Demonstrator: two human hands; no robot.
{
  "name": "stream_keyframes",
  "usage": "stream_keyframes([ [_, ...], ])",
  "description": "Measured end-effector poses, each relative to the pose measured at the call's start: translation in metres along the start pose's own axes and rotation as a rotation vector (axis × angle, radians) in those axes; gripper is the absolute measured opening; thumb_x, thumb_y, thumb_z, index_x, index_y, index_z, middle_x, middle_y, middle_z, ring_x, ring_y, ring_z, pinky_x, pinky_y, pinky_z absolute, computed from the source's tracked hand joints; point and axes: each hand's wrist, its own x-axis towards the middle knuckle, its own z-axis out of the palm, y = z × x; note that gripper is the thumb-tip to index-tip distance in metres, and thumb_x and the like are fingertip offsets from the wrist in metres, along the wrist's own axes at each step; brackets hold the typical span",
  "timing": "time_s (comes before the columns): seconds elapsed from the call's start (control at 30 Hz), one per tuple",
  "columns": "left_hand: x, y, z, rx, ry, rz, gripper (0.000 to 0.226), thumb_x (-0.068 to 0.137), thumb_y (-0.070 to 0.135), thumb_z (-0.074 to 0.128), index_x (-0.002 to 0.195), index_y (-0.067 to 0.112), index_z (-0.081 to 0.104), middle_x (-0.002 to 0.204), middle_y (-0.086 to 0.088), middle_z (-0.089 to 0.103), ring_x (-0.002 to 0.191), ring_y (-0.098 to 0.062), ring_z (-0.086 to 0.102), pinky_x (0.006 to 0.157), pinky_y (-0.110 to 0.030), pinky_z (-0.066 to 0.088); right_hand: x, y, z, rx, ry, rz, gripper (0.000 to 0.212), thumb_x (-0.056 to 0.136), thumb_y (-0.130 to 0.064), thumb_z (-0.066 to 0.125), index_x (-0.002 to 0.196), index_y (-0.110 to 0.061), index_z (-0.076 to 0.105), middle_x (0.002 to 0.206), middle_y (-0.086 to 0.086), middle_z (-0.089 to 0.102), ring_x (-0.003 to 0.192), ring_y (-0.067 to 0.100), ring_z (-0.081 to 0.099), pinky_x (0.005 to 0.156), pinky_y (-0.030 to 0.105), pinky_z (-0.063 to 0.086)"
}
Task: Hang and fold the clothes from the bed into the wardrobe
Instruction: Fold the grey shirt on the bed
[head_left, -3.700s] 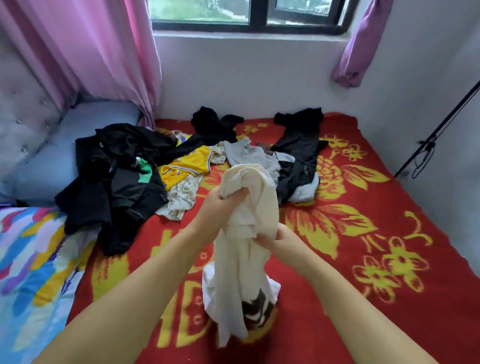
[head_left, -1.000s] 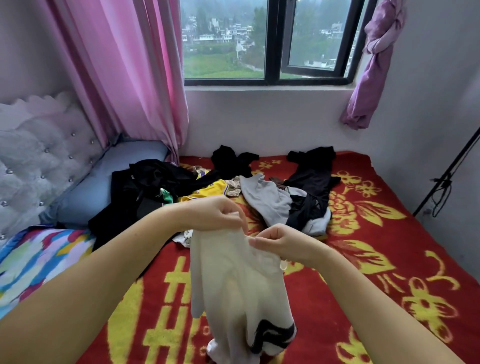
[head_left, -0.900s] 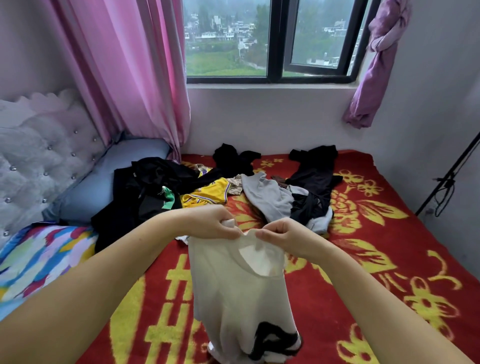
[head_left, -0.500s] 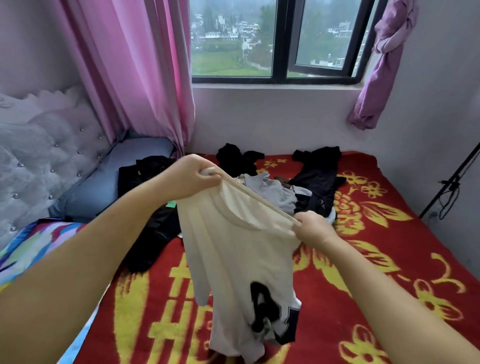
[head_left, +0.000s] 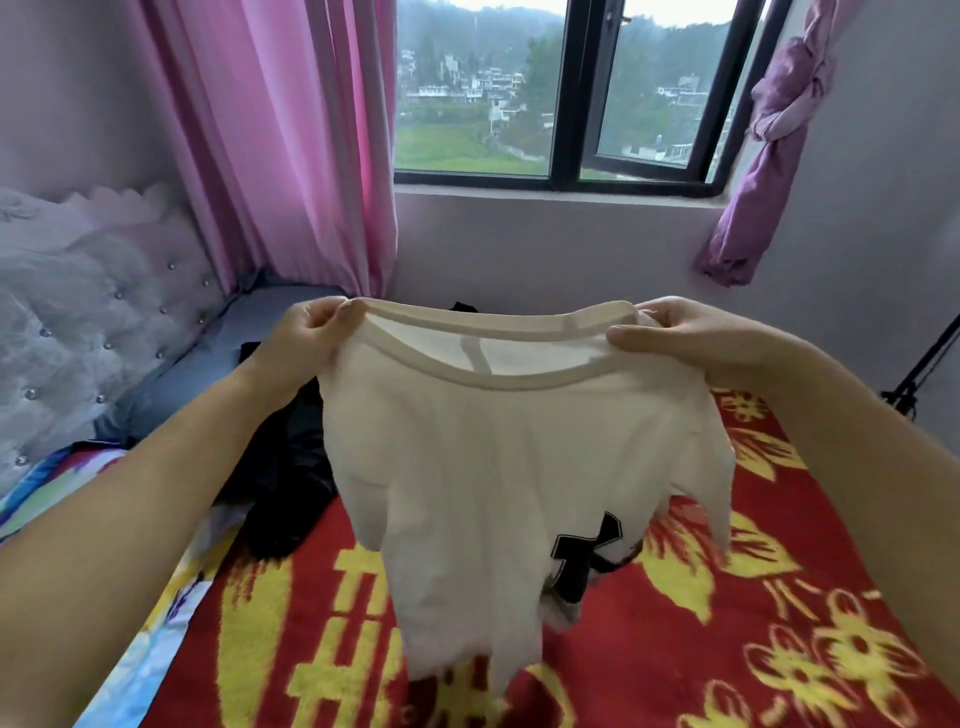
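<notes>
I have a cream T-shirt (head_left: 483, 467) held up in front of me above the bed (head_left: 727, 623), its ribbed neckline stretched wide between both hands. My left hand (head_left: 306, 338) pinches the collar's left end with thumb and curled fingers; my right hand (head_left: 691, 338) grips the right end the same way. The shirt hangs loose and crumpled, hem trailing toward the red blanket with yellow flowers. A black printed graphic (head_left: 582, 556) shows low on the fabric, but it is folded over and I cannot read it. No label is legible inside the neck. Black clothes (head_left: 291, 467) lie on the bed behind my left forearm, near the grey pillow (head_left: 218, 353).
</notes>
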Motion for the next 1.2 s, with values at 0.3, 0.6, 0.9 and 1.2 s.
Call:
stream_keyframes([
  [0.3, 0.001, 0.030, 0.022, 0.178, -0.079, 0.041, 0.050, 0.073, 0.060, 0.057, 0.061, 0.011, 0.054, 0.060, 0.008, 0.040, 0.055, -0.007, 0.038, 0.050, -0.019, 0.031, 0.019, 0.002, 0.010, -0.223, 0.498, -0.030, 0.038, 0.098, -0.024, 0.050, 0.081, 0.006, 0.064, 0.062, 0.007, 0.051, 0.050, 0.015, 0.046, 0.051, 0.027, 0.039],
  [0.6, -0.005, 0.023, 0.043, 0.977, -0.040, 0.043, 0.008, 0.082, 0.011, 0.047, 0.083, 0.020, 0.046, 0.073, 0.001, 0.052, 0.074, -0.025, 0.050, 0.062, -0.033, 0.035, 0.033, 0.026, 0.007, -0.225, 0.836, -0.142, 0.035, 0.093, -0.016, 0.047, 0.088, 0.016, 0.060, 0.068, 0.010, 0.045, 0.062, 0.022, 0.039, 0.056, 0.032, 0.033],
  [0.9, 0.004, 0.034, 0.011, 0.011, -0.074, -0.171, 0.025, 0.056, 0.008, 0.039, 0.055, 0.017, 0.062, 0.050, 0.004, 0.044, 0.043, -0.008, 0.036, 0.039, -0.016, 0.025, 0.012, 0.010, 0.002, 0.012, 0.314, -0.192, 0.041, 0.086, -0.031, 0.060, 0.081, 0.009, 0.058, 0.060, 0.000, 0.048, 0.048, 0.005, 0.042, 0.045, 0.016, 0.036],
  [1.2, 0.001, 0.053, -0.019, -0.137, -0.631, -0.328, 0.055, 0.026, 0.055, 0.093, 0.066, 0.021, 0.076, 0.067, 0.002, 0.069, 0.056, -0.007, 0.064, 0.050, -0.018, 0.051, -0.001, 0.003, -0.023, -0.223, -0.058, 0.061, 0.015, 0.081, -0.020, 0.066, 0.076, -0.007, 0.071, 0.071, 0.001, 0.070, 0.061, 0.010, 0.065, 0.055, 0.018, 0.051],
])
